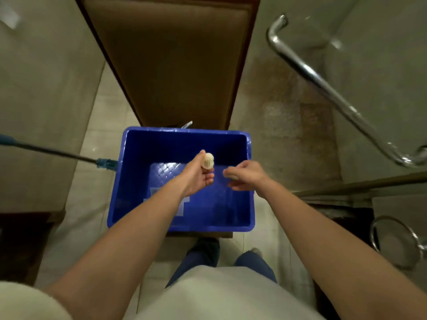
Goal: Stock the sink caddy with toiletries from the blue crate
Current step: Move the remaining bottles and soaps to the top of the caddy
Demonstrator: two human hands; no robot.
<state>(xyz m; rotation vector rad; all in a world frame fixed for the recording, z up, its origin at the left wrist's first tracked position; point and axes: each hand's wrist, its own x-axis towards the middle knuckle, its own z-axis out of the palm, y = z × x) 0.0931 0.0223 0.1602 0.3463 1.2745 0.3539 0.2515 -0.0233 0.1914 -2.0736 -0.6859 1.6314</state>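
The blue crate (131, 181) stands on the floor below me, in front of a brown door. Above its inside, my left hand (196, 176) grips a small cream toiletry bottle (207, 160) between thumb and fingers. My right hand (245, 176) hovers just to the right of it over the crate, fingers loosely curled, with a pale item that I cannot make out partly showing under the fingertips. A whitish flat packet (182, 207) lies on the crate's bottom, mostly hidden by my left forearm. The sink caddy is out of sight.
A mop handle with a teal joint (105, 163) slants in from the left and meets the crate's left wall. A chrome bar handle (332, 93) on a glass door runs across the upper right. A round metal bin (392, 241) stands at the lower right.
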